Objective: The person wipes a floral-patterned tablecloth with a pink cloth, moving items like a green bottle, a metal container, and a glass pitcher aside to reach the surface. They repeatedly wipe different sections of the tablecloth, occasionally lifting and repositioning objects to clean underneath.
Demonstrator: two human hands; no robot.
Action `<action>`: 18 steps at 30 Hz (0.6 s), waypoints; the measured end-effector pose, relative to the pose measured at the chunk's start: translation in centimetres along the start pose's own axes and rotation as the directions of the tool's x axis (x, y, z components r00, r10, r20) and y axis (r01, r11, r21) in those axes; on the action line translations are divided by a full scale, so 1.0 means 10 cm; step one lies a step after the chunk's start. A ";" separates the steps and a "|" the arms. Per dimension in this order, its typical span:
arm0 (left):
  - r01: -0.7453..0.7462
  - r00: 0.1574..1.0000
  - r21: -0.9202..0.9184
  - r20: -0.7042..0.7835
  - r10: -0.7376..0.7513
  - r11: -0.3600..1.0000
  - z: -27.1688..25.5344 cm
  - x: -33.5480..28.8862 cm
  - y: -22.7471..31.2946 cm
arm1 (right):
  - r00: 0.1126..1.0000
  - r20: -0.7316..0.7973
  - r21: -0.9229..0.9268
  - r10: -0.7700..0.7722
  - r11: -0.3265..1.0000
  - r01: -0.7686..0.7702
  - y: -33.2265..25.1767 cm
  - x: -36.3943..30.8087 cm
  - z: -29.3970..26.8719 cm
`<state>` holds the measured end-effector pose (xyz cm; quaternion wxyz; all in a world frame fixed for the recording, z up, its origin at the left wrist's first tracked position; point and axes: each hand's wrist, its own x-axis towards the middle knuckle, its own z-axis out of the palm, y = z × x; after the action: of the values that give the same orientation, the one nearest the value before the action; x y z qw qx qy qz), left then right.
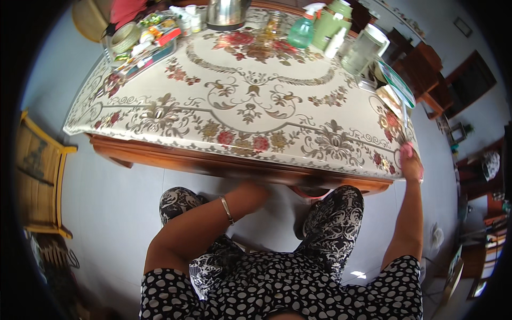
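My left hand (254, 195) is low in front of the table, by its wooden front edge. It is smeared by motion and its fingers do not show clearly; a silver bangle circles the wrist. My right hand (410, 165) is at the table's right front corner. Its fingers are closed round a soft-looking pink thing (407, 150), perhaps a cloth, which also shows beside the wrist. Just beyond that hand, a round hand fan (397, 84) with a green rim leans over the table's right edge, its pale handle pointing toward me. A flowered tablecloth (250, 90) covers the table.
At the back left, a tray (154, 57) holds small packets. A steel kettle (226, 13), glass jar (274, 24), green spray bottle (302, 29), green flask (332, 24) and clear jug (364, 50) line the far side. A yellow wooden chair (45, 176) stands left.
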<state>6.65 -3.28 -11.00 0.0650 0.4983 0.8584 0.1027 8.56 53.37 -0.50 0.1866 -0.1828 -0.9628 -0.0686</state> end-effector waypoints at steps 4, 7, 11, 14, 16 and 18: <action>0.052 0.998 0.011 0.046 -0.052 0.999 -0.01 0.02 0.07 | 0.937 0.144 -0.196 0.318 0.937 -0.288 0.33 0.17 0.20; 0.023 0.994 0.008 0.108 -0.024 1.000 -0.04 -0.08 0.12 | 0.968 0.148 -0.065 0.202 0.979 -0.194 -0.69 0.28 -0.02; -0.054 0.991 -0.014 0.123 0.055 0.998 -0.15 -0.07 0.24 | 0.997 -0.009 0.081 -0.075 0.994 0.076 -1.64 0.46 0.11; -0.078 0.990 -0.036 0.114 0.082 0.996 -0.17 -0.05 0.30 | 0.959 -0.132 0.220 -0.252 0.935 0.276 -2.39 0.66 0.16; -0.088 0.993 -0.020 0.073 0.090 0.996 -0.15 -0.07 0.31 | 0.946 -0.141 0.205 -0.292 0.926 0.317 -2.88 0.81 0.21; -0.098 0.995 -0.042 -0.021 0.097 0.994 -0.10 -0.07 0.29 | 0.910 -0.202 0.202 -0.363 0.894 0.401 -3.33 0.95 0.30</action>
<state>9.24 -2.64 -9.28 0.0624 0.5370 0.8313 0.1288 -13.22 26.35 -1.69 0.2664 0.0401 -0.9630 -0.0022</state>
